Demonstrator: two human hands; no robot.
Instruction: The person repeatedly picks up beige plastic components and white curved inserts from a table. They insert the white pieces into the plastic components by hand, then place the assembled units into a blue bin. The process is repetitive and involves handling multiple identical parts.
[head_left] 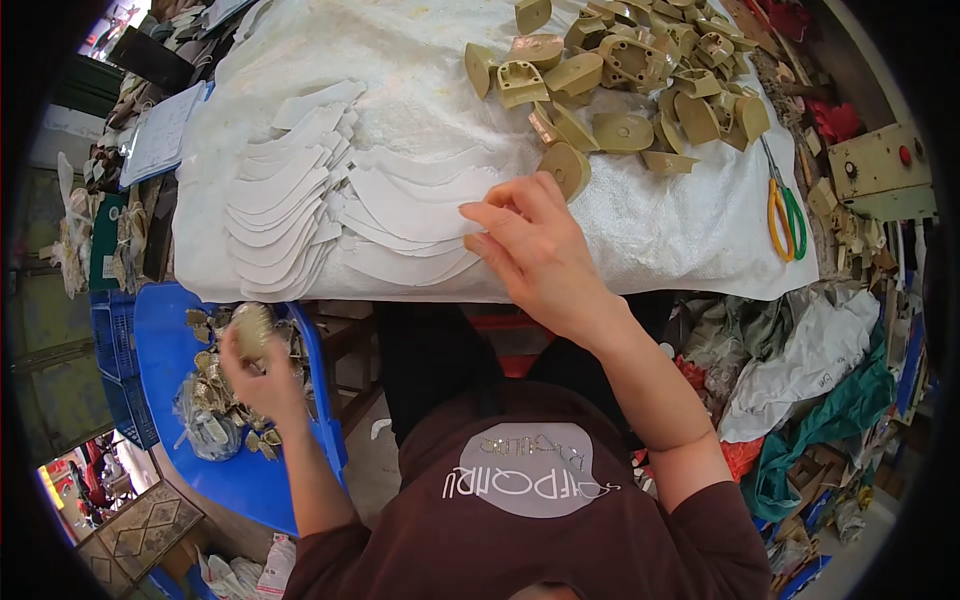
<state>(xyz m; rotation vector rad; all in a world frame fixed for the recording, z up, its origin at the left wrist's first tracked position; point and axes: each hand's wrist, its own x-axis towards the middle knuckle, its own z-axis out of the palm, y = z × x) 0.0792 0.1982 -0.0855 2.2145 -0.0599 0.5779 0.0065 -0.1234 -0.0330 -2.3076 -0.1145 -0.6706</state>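
My left hand [266, 382], somewhat blurred, grips a gold-toned shoe heel [253, 332] above a blue plastic chair [165, 345]. Gold heels [208, 385] and a clear plastic bag [210, 436] lie on its seat. At the table's near side, thumb and forefinger of my right hand [540, 250] pinch the right end of a white curved piece [425, 205]. That piece belongs to a fanned layer of similar thin pieces. To its left overlaps a stack of white curved pieces [280, 205].
A heap of olive shoe heels [620, 130] covers the table's far right. Scissors [785, 215] with orange and green handles lie at the right edge of the white table cover [680, 240]. Bags and cloth [800, 370] pile up on the right. A clipboard [165, 135] is at left.
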